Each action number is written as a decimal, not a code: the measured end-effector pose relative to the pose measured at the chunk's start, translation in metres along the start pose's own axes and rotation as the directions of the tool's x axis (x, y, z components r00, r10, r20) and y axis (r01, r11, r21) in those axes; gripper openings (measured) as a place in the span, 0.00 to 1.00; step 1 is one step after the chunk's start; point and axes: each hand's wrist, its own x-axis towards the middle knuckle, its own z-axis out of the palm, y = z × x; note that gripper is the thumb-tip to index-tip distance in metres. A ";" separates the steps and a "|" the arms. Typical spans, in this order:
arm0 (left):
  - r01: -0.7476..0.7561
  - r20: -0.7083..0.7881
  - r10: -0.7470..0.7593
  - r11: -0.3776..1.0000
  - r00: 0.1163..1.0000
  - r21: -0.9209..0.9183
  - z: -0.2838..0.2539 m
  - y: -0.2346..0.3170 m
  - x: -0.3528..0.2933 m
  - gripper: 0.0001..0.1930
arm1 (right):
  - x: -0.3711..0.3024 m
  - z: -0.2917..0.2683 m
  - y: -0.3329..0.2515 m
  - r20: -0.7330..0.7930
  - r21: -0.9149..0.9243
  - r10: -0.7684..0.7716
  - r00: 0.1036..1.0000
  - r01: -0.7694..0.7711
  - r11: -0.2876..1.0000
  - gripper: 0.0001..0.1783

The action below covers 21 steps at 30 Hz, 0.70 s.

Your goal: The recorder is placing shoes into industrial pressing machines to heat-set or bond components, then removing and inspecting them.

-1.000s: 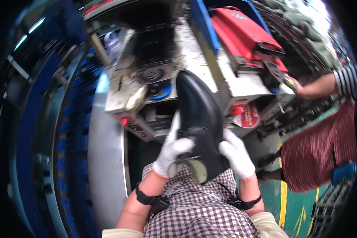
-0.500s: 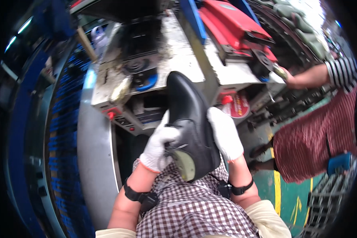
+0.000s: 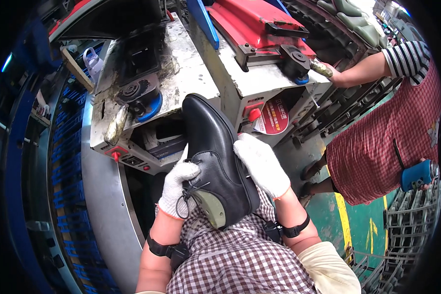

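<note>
Between my two white-gloved hands I hold a black leather lace-up shoe, its toe pointing away from me. A pale green shoe last fills its opening. My left hand is closed on the shoe's left side, next to the thin black lace, which hangs in a loop by the glove. Against the sole edge on the other side, my right hand grips with fingers together. Its fingertips partly disappear behind the shoe.
Ahead stands a white machine bench with a lever and red switch. Beside it is a red-covered machine. A co-worker's hand holds that machine's lever at right. A metal rail runs along my left; a wire rack stands lower right.
The view has shifted, so the benches sit further left. The shoe has tilted slightly and its lace loop shows more plainly. Both hands still hold it.
</note>
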 end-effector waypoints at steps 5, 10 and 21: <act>-0.046 -0.349 0.161 0.948 0.923 0.314 0.045 -0.006 -0.001 0.37 | -0.023 0.007 0.014 0.276 0.797 -0.036 0.961 -0.208 0.567 0.32; -0.202 -0.095 0.240 0.932 0.966 0.302 0.086 -0.031 0.012 0.35 | -0.044 0.027 0.022 0.209 0.874 0.262 0.942 -0.301 0.383 0.39; -0.054 0.072 0.000 0.660 0.997 0.749 0.088 -0.029 0.016 0.47 | -0.036 0.029 0.032 0.300 0.697 -0.213 0.930 -0.366 -0.616 0.46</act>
